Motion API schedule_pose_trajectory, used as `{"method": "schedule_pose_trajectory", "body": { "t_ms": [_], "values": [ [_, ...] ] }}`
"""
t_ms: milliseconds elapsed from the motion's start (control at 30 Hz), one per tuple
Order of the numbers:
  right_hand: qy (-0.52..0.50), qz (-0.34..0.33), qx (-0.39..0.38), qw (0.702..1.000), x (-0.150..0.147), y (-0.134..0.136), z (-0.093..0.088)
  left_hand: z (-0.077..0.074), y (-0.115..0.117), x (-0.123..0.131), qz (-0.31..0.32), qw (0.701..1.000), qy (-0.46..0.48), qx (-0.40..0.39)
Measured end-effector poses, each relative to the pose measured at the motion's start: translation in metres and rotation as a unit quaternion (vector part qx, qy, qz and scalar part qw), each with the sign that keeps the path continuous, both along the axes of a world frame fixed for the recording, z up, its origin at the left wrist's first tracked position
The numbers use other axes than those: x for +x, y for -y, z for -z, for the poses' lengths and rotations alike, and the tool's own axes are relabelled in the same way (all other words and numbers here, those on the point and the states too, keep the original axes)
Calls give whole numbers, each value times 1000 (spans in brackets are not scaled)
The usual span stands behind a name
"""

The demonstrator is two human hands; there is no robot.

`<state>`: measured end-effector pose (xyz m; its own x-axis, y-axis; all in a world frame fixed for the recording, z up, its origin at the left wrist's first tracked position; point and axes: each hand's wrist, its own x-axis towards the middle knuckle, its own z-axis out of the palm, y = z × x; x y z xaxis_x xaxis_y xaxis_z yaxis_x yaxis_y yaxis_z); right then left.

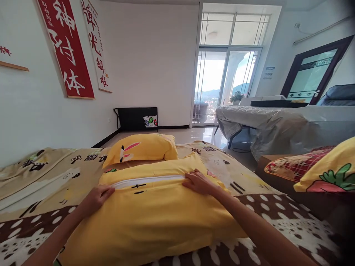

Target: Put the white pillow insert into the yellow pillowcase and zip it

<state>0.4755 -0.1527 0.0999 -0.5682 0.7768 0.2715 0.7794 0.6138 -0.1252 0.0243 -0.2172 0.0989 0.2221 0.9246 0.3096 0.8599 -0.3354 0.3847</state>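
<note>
A plump yellow pillow (155, 214) lies in front of me on the bed. A white zipper (161, 180) runs across its upper part, with small black marks printed just below. At the left end of the zipper my left hand (97, 199) is closed, thumb and fingers pinching the fabric. My right hand (199, 181) grips the cover near the zipper's right end, its fingers bent over the cloth. Behind it rests a second yellow pillow (149, 146) with a printed rabbit face.
The bed has a beige and brown patterned blanket (235, 166). To the right sit a red plaid cushion (288, 164) and another yellow pillow (330, 170) with a carrot print. Farther back stands a plastic-covered table (277, 118). A black folded item (133, 118) leans on the far wall.
</note>
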Motion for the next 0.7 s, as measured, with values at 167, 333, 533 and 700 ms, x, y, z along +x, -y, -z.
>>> {"method": "schedule_pose_trajectory", "body": {
  "t_ms": [167,333,533,700],
  "values": [
    [-174,77,68,979,3,0,-53,-85,-6,58,15,999,-13,48],
    [-245,59,143,957,-14,17,-75,-119,-28,143,107,986,-108,65],
    [-177,181,45,966,68,17,-19,-51,-59,120,41,991,-127,-33],
    [-167,176,16,970,74,2,22,-32,-72,117,61,980,-189,-28]
  ]
}}
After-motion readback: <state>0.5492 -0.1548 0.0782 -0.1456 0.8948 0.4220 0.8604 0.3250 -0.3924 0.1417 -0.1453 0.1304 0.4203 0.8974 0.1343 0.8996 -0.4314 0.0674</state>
